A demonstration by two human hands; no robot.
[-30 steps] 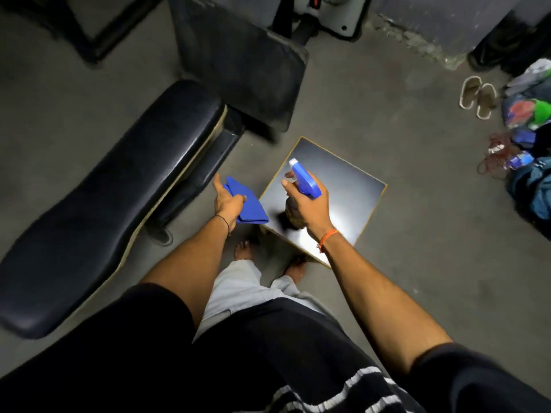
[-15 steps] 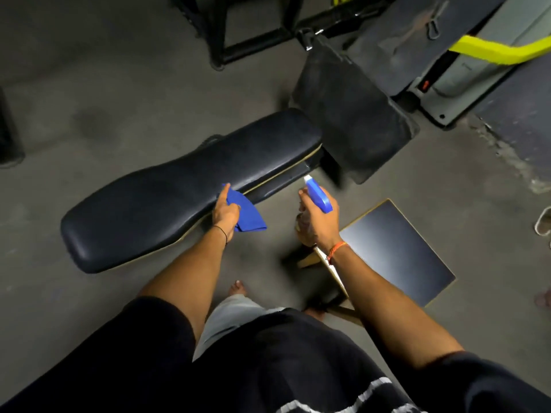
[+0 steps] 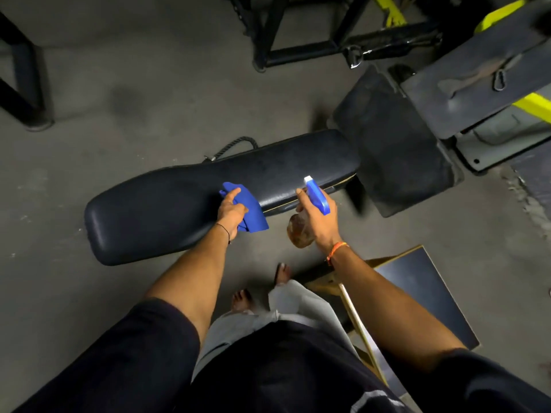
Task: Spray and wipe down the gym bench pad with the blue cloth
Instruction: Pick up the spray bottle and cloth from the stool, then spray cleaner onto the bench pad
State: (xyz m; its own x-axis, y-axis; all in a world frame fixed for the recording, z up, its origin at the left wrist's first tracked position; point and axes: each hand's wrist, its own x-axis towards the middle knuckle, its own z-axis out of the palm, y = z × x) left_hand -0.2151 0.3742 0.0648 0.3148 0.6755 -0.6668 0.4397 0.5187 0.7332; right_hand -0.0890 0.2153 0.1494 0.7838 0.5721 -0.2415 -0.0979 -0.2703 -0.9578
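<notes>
The long black bench pad [image 3: 167, 210] lies across the middle of the view, running from lower left up to the right. My left hand [image 3: 231, 211] holds the folded blue cloth [image 3: 249, 208] over the pad's near edge, about at its middle. My right hand [image 3: 320, 222] grips a spray bottle [image 3: 314, 196] with a blue trigger head and a clear brownish body. Its white nozzle points at the pad's right part from just in front of the near edge.
A second dark square pad [image 3: 396, 150] and a grey machine plate [image 3: 465, 93] stand right of the bench. A black-topped wooden stool [image 3: 417, 293] is by my right leg. Black metal frames [image 3: 268, 34] stand behind, another frame leg [image 3: 24, 84] at far left. A rope handle [image 3: 235, 146] lies behind the bench.
My view has turned from the stool to the bench. Both hands have moved forward, the cloth now over the pad and the spray nozzle close to its near edge.
</notes>
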